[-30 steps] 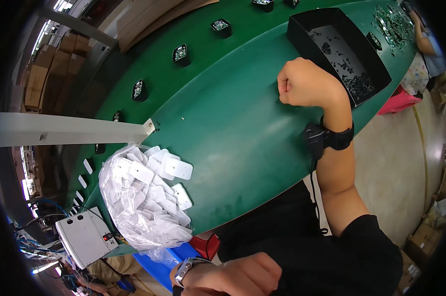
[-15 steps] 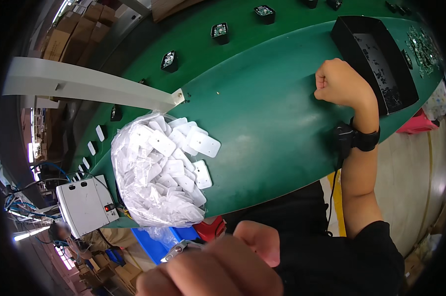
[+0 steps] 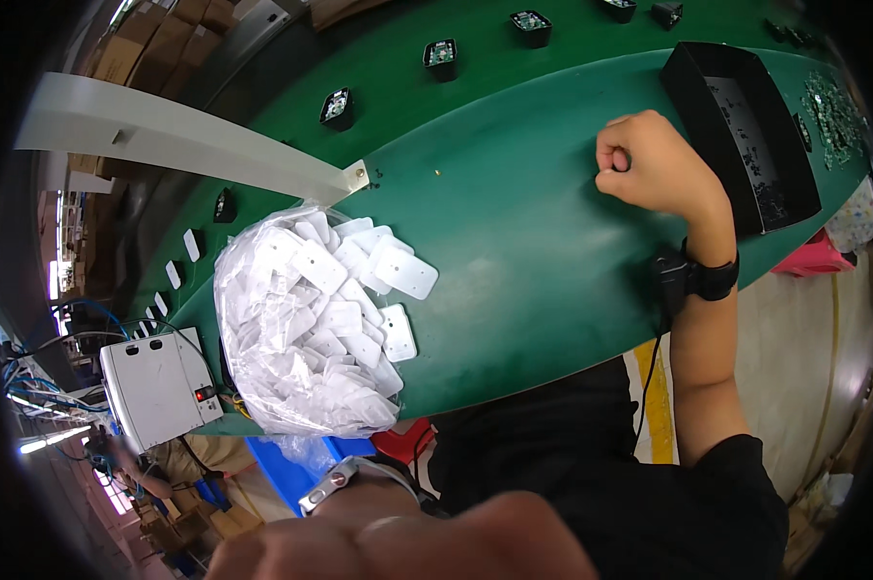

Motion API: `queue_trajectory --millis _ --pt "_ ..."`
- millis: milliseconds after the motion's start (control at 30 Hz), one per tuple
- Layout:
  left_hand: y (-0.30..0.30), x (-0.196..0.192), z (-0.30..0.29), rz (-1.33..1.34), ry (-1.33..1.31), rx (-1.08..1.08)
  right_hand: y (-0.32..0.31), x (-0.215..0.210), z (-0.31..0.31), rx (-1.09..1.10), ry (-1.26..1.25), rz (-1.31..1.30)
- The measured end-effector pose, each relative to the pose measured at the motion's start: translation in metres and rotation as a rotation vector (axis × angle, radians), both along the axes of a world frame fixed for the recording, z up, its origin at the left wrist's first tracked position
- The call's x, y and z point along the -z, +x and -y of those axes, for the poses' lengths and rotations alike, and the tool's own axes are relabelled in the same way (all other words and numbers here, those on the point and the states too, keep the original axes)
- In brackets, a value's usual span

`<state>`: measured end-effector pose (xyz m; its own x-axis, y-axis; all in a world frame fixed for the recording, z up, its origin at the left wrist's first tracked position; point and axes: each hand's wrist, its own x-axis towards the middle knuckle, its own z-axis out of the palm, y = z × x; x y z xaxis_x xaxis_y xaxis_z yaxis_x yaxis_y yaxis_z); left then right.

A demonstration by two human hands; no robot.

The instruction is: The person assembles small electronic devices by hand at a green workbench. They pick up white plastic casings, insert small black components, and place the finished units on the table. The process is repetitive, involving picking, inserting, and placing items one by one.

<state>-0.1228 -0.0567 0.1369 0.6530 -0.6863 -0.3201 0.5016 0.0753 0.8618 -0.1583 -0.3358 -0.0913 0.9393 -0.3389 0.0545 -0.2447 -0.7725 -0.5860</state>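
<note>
My right hand [image 3: 654,164] is curled into a fist above the green work table, just left of a black open box [image 3: 750,145]. Nothing shows in its fingers. A black wrist strap [image 3: 712,278] with a cable circles that forearm. Very near the camera at the lower edge, my left hand [image 3: 407,546] is blurred and cut off, so its fingers cannot be read. A watch [image 3: 332,480] sits on that wrist. On the table's left part, a clear plastic bag [image 3: 262,338] spills white flat covers [image 3: 407,271] with rounded corners.
Black housings with circuit boards [image 3: 441,58] stand spaced along the green belt [image 3: 388,82] at the back. A pale metal post [image 3: 195,135] reaches over from the left. A white box-shaped device [image 3: 161,387] with cables stands lower left. Small green boards [image 3: 832,116] lie at far right.
My right hand has shifted slightly left, still in a fist. The left hand has turned and dropped lower, and more of its watch shows. The view has shifted a little.
</note>
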Motion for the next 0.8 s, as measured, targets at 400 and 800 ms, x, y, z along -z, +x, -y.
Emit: queue_trajectory --millis 400,800 --pt "0.095 0.192 -0.032 1.446 0.865 0.062 0.012 0.016 -0.022 -0.065 0.026 -0.082" --pt "0.096 0.233 -0.005 1.518 1.393 0.168 -0.023 -0.046 -0.042 -0.536 0.868 1.101"
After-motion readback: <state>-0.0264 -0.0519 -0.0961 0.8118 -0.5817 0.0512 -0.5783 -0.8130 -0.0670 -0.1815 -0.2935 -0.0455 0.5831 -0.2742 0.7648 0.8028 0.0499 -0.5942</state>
